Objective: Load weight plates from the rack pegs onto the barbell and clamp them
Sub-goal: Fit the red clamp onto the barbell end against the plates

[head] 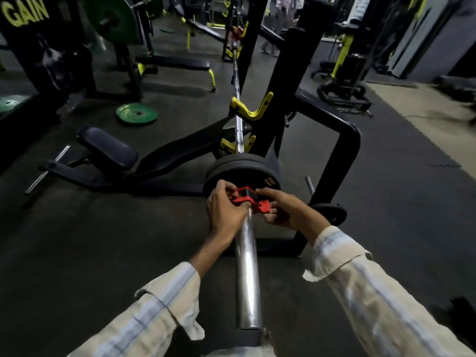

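A chrome barbell [247, 274] runs away from me, resting in the yellow hooks [251, 109] of a black rack. Two black weight plates [242, 168] sit on its near sleeve. A red clamp [253, 200] is around the sleeve right against the plates. My left hand [225, 211] grips the clamp's left side and my right hand [283, 210] holds its lever on the right. Another small black plate [332, 213] hangs on a low rack peg to the right. A second red clamp [238, 32] shows at the bar's far end.
A black bench [108, 150] lies left of the bar under the rack. Green plates [136, 113] lie on the dark floor behind it, and a large green plate [110, 18] hangs at the back left. A bare peg [309, 182] sticks out near the loaded plates. A person [279, 24] stands far back.
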